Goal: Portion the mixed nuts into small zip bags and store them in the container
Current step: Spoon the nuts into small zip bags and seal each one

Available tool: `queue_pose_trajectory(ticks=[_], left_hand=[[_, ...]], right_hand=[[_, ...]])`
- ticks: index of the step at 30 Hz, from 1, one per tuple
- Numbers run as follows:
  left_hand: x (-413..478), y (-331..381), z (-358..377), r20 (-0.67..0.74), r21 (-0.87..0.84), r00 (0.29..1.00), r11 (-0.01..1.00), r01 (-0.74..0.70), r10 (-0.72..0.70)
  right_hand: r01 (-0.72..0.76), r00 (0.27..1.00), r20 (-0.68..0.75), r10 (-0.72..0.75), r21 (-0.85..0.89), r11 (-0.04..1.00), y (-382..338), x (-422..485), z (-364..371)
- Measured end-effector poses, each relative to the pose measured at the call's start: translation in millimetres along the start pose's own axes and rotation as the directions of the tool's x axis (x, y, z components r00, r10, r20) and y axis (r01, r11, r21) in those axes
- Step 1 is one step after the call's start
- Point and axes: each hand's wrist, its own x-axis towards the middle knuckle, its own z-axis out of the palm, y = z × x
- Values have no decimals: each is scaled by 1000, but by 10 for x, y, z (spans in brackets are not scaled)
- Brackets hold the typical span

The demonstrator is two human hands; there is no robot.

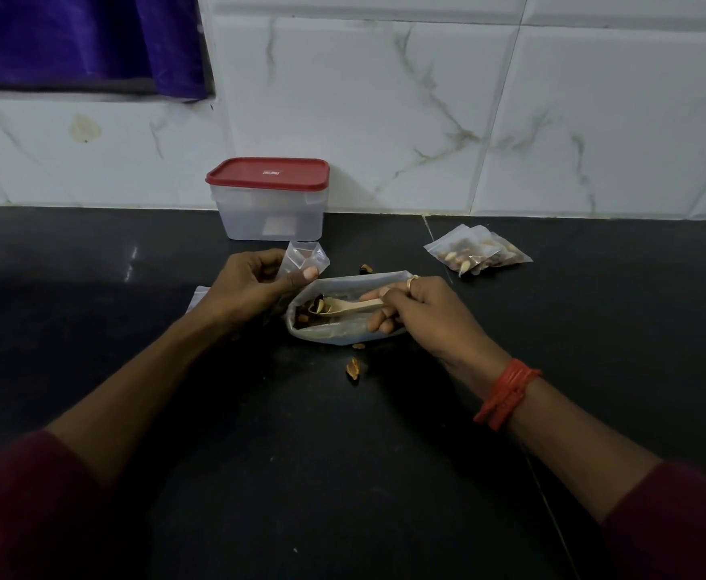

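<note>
My left hand (255,282) pinches a small clear zip bag (303,261) upright above the black counter. Just right of it lies a large clear bag of mixed nuts (338,328), its mouth facing left. My right hand (409,311) grips a pale wooden spoon (342,306) whose bowl sits among the nuts inside that bag. A clear container with a red lid (269,198) stands closed against the tiled wall behind my hands. Several filled small zip bags (476,253) lie in a pile at the right.
Loose nuts lie on the black counter (91,328): one (353,369) in front of the big bag, another (365,268) behind it. More clear plastic (198,295) shows under my left wrist. The marble-tiled wall (426,119) bounds the counter's back edge.
</note>
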Motion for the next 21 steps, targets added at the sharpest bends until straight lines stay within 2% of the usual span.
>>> queue_pose_trajectory(ticks=[14, 21], left_hand=[[-2, 13, 0, 9, -48, 998, 997, -61, 61], [-5, -24, 6, 92, -43, 987, 991, -126, 130]], right_hand=[[59, 997, 60, -57, -35, 998, -43, 9, -268], [101, 994, -36, -101, 5, 995, -143, -10, -369]])
